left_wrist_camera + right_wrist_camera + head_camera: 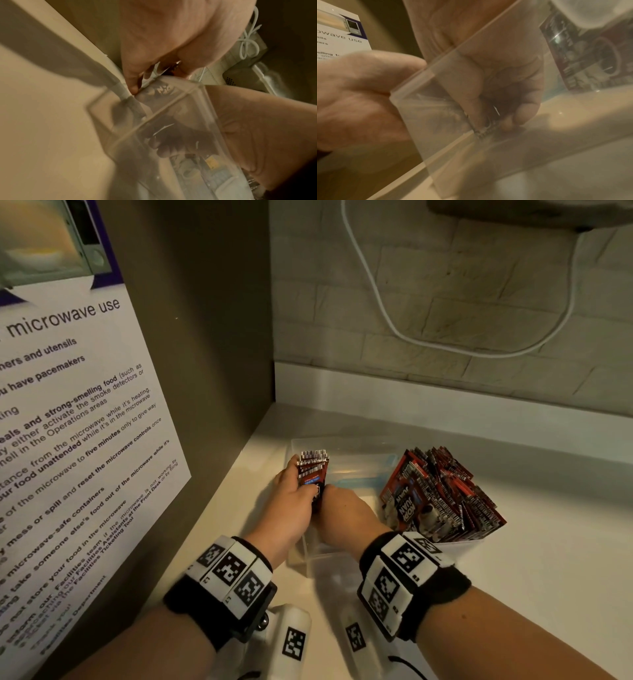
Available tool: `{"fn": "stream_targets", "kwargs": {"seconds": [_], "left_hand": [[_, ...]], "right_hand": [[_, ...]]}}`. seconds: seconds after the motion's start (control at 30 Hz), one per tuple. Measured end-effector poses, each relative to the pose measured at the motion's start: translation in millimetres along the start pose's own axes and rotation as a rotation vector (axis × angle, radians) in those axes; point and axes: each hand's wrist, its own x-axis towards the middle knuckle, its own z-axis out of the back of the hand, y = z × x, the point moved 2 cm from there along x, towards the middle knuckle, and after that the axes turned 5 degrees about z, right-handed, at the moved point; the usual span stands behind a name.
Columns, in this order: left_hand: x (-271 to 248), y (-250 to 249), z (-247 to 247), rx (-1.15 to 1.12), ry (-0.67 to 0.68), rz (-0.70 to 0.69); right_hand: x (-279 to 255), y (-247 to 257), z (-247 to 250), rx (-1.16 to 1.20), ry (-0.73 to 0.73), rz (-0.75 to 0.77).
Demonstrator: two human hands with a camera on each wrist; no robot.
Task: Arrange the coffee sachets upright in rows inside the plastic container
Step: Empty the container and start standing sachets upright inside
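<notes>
A clear plastic container [356, 465] sits on the white counter. Its right half holds a jumbled pile of red coffee sachets [442, 494]. At its left end, a small upright stack of sachets [313, 469] is gripped from both sides by my left hand [298, 486] and my right hand [330, 503]. In the left wrist view my left fingertips [133, 89] press a printed sachet [163, 90] at the container's corner [150, 121]. Through the container wall [426, 108] in the right wrist view, my right fingers [527, 108] curl round the stack's lower edge [485, 130], close to the container floor.
A brown panel with a microwave-use poster [68, 440] stands close on the left. The brick wall [462, 320] behind carries a hanging white cable [376, 299]. Bare white counter [548, 559] lies to the right and in front of the container.
</notes>
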Motion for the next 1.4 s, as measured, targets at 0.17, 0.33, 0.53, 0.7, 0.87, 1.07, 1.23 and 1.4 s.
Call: {"fn": "stream_targets", "kwargs": {"seconds": [0.17,0.33,0.53,0.7,0.87,1.07,1.23,1.4], "left_hand": [[-1.7,-10.3,-4.6,-0.104,-0.04,0.033],[-1.7,-18.3,-3.3,-0.229,-0.04,0.066],[2.0,-21.7,-4.0,-0.273,-0.045,0.096],[-1.8,-23.2,-3.9,-0.243,-0.018,0.071],[-4.9,-25.2,-2.5,-0.268,0.024,0.037],[-8.2,-26.9,1.5,-0.24,0.026,0.04],[-13.1,-37.0,6.4,-0.187,-0.013,-0.036],[-21.9,-49.2,10.9,-0.063,-0.052,-0.195]], "right_hand": [[-0.4,-0.3,-2.0,0.013,-0.004,0.003],[-2.7,-0.3,0.6,0.091,-0.022,-0.009],[-5.0,1.5,3.4,0.093,-0.01,-0.018],[-7.3,2.4,6.1,0.12,0.014,-0.066],[-11.8,3.8,12.3,0.148,0.019,-0.108],[-20.8,2.0,25.9,0.149,-0.023,-0.183],[-33.8,8.3,55.3,0.199,-0.055,-0.19],[-57.1,5.0,109.9,0.344,-0.21,-0.143]]}}
